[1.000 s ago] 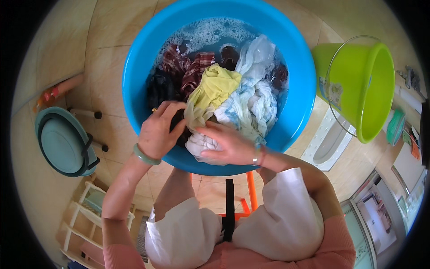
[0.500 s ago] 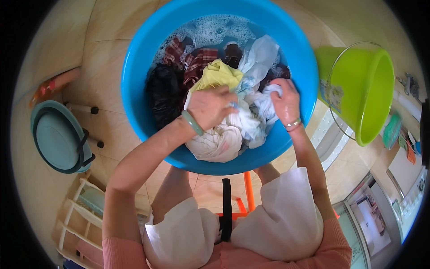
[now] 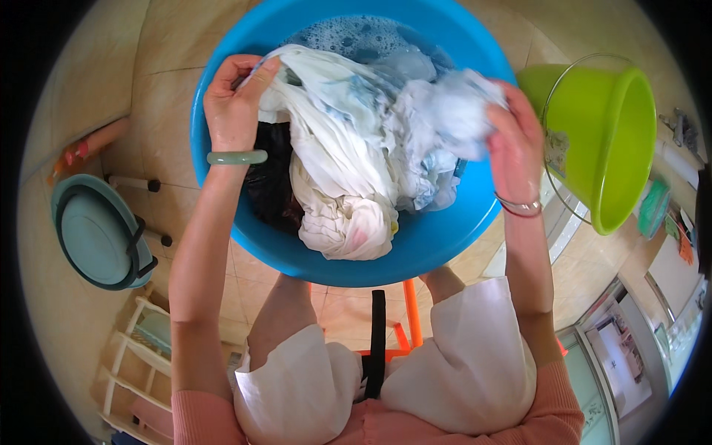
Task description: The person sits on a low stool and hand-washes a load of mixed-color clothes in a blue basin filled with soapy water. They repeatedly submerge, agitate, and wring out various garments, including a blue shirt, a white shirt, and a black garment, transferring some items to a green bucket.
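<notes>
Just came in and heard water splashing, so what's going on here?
A seated person is washing clothes by hand in a big blue basin of soapy water. The left hand and right hand each have a grip on one end of a wet white garment, lifted and stretched above the water. Darker laundry lies underneath in the basin. A green bucket lies tipped on its side to the right, and a teal stool stands to the left.

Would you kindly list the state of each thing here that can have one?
left hand: closed on the white cloth
right hand: closed on the white cloth
white cloth: wet, stretched between both hands
blue basin: holds soapy water and laundry
green bucket: tipped on its side
</notes>
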The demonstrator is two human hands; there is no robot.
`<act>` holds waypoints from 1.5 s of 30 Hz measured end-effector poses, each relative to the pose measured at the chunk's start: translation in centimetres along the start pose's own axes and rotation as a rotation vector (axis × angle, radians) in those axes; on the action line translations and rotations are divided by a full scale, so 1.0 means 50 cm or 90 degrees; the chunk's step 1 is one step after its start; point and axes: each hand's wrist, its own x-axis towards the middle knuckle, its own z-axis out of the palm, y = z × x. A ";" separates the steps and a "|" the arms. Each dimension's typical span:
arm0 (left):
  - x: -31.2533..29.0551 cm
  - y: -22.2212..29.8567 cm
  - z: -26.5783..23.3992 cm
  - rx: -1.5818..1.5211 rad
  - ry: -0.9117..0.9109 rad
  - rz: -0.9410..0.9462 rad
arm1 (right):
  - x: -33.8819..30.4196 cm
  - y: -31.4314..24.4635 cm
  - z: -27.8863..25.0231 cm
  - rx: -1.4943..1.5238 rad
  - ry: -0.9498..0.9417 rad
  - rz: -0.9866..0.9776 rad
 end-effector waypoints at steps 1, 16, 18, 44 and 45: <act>0.012 -0.024 -0.016 0.041 0.014 0.029 | 0.005 -0.010 0.032 0.032 -0.042 0.047; -0.210 0.056 0.020 0.640 -0.393 0.329 | -0.169 0.209 0.069 -0.355 -0.077 0.084; -0.235 0.040 0.026 0.625 -0.493 0.298 | -0.170 0.154 0.090 -0.369 -0.209 -0.011; -0.334 0.051 -0.025 0.357 -0.678 0.086 | -0.039 0.103 -0.018 -0.170 0.018 0.225; -0.341 0.044 -0.021 0.366 -0.685 0.092 | -0.057 0.071 -0.017 -0.114 0.038 0.224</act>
